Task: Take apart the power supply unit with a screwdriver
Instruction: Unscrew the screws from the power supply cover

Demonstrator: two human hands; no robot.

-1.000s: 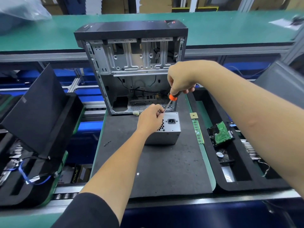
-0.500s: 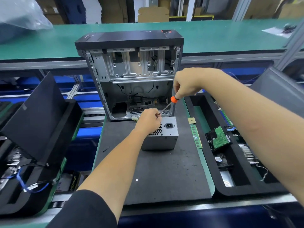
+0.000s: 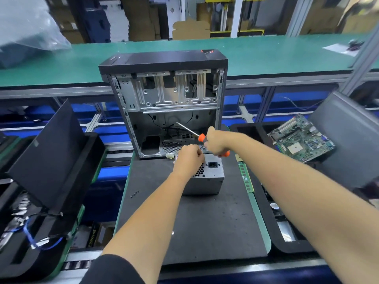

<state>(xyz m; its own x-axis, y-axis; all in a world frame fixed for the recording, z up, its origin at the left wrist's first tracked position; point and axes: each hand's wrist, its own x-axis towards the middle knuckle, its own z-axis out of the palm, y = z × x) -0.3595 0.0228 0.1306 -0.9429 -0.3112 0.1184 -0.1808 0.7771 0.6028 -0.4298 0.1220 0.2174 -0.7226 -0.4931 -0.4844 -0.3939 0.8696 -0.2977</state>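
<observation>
Head view: on the black mat (image 3: 205, 232) before an open computer case (image 3: 164, 103), the power supply unit (image 3: 207, 177), likely heavy, rigid and best gripped by its flat sides, sits under the left hand (image 3: 189, 158), fingers pinching something unseen. The right hand (image 3: 217, 143) grips the screwdriver (image 3: 196, 135), whose tip has lifted off the unit since a half-second ago and now points up and away.

"PRIME" on box (image 3: 93, 236), lower left

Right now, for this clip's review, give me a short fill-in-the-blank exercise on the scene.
1. The right hand grips a screwdriver with an ___ handle.
2. The left hand rests on top of the grey ___.
3. The open computer case stands ___ the power supply unit.

Missing: orange; power supply unit; behind
</observation>
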